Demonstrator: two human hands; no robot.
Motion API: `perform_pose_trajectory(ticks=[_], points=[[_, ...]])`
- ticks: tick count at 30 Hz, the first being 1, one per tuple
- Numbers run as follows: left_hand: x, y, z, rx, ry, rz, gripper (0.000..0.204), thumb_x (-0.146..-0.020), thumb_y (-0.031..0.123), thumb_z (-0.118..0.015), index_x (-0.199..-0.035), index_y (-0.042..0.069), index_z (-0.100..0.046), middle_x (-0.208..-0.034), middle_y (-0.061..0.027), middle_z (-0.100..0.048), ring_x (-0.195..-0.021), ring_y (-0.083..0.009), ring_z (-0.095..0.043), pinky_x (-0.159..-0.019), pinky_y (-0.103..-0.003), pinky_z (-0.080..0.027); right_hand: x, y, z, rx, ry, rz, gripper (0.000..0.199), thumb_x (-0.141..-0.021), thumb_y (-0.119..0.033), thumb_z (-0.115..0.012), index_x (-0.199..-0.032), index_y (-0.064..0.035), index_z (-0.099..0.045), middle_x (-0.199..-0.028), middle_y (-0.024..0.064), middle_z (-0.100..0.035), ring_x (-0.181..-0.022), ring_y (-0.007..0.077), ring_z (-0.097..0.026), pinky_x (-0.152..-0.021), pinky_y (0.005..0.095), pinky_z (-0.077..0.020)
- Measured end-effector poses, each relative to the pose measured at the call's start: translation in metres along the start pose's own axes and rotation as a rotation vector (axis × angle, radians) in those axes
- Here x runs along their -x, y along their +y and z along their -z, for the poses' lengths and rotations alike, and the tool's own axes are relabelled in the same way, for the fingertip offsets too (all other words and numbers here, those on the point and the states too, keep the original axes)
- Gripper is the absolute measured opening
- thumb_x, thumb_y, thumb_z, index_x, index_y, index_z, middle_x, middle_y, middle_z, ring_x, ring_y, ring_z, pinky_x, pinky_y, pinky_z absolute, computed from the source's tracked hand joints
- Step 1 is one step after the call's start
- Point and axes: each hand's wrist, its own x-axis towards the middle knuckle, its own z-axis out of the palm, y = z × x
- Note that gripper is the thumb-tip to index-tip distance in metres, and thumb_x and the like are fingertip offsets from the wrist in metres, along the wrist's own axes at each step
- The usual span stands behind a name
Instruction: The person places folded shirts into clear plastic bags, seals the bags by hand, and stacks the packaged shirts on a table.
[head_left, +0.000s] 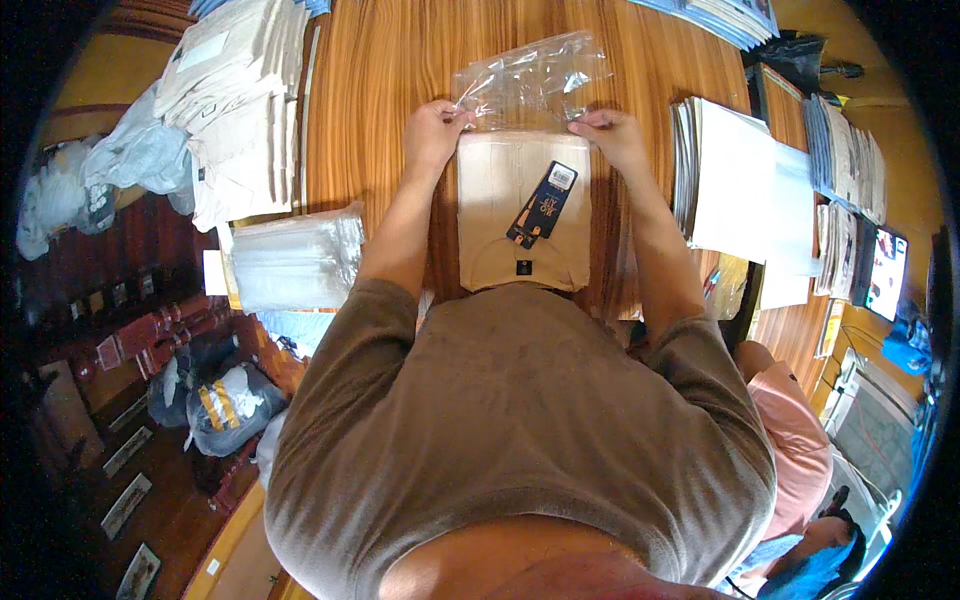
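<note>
A folded cream T-shirt (pixel 490 215) lies flat on the wooden table, its collar toward me. Dark hang tags (pixel 545 205) rest slantwise on top of it. Past its far edge stretches a clear plastic bag (pixel 530 85). My left hand (pixel 438 130) pinches the bag's near left corner, and my right hand (pixel 610 135) pinches the near right corner. The bag's near edge meets the far end of the shirt; whether any of the shirt sits inside it, I cannot tell.
Stacked folded cream garments (pixel 245 110) stand at the left, with a pile of clear plastic bags (pixel 295 260) nearer me. White sheets and folded stacks (pixel 735 180) fill the right side. A lit screen (pixel 885 265) is at the far right. Another person (pixel 795 440) is close at my right.
</note>
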Motion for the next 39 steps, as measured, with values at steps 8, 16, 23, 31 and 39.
perform_pose_trajectory(ticks=[8,16,23,31,39], points=[[0.026,-0.020,0.000,0.449,-0.215,0.318,0.034,-0.091,0.023,-0.086,-0.113,-0.001,-0.073,-0.102,-0.0094,-0.078,-0.083,-0.0142,-0.073,-0.064,-0.028,-0.061,0.051,0.009,0.006,-0.530,0.017,-0.317,0.027,-0.088,-0.022,-0.089,-0.101,0.0004,-0.079,-0.091,0.0056,-0.078,-0.080,0.0132,-0.073,-0.068,0.0280,-0.0607],[0.028,-0.053,0.004,0.455,-0.254,0.163,0.031,-0.089,0.020,-0.087,-0.111,0.000,-0.077,-0.104,-0.0087,-0.079,-0.085,-0.0101,-0.072,-0.070,-0.026,-0.058,0.073,0.003,0.013,-0.348,-0.125,-0.288,0.028,-0.090,-0.024,-0.087,-0.102,-0.0001,-0.079,-0.094,0.0037,-0.078,-0.080,0.0096,-0.069,-0.074,0.0251,-0.0548],[0.051,-0.023,0.031,0.446,-0.306,0.460,0.036,-0.089,0.026,-0.088,-0.115,0.003,-0.079,-0.105,-0.0036,-0.079,-0.084,-0.0096,-0.069,-0.068,-0.027,-0.057,0.073,-0.005,0.010,-0.076,-0.178,-0.189,0.038,-0.094,-0.033,-0.083,-0.108,0.0025,-0.079,-0.096,0.0039,-0.078,-0.083,0.0125,-0.067,-0.077,0.0298,-0.0539],[0.108,-0.041,0.034,0.219,-0.462,0.384,0.029,-0.089,0.029,-0.086,-0.107,0.005,-0.083,-0.087,-0.0055,-0.078,-0.078,-0.0155,-0.070,-0.070,-0.030,-0.056,0.124,0.000,0.021,0.095,-0.282,-0.103,0.040,-0.094,-0.037,-0.082,-0.110,-0.0004,-0.079,-0.088,0.0117,-0.077,-0.080,0.0180,-0.071,-0.080,0.0335,-0.0564],[0.139,-0.004,0.047,-0.287,-0.126,-0.650,0.031,-0.085,0.022,-0.085,-0.112,0.010,-0.077,-0.113,-0.0055,-0.072,-0.107,-0.0303,-0.068,-0.092,-0.040,-0.056,0.163,-0.049,0.011,0.411,0.094,0.493,0.030,-0.088,-0.019,-0.085,-0.113,-0.0056,-0.076,-0.119,0.0111,-0.069,-0.109,0.0309,-0.068,-0.090,0.0408,-0.0565]])
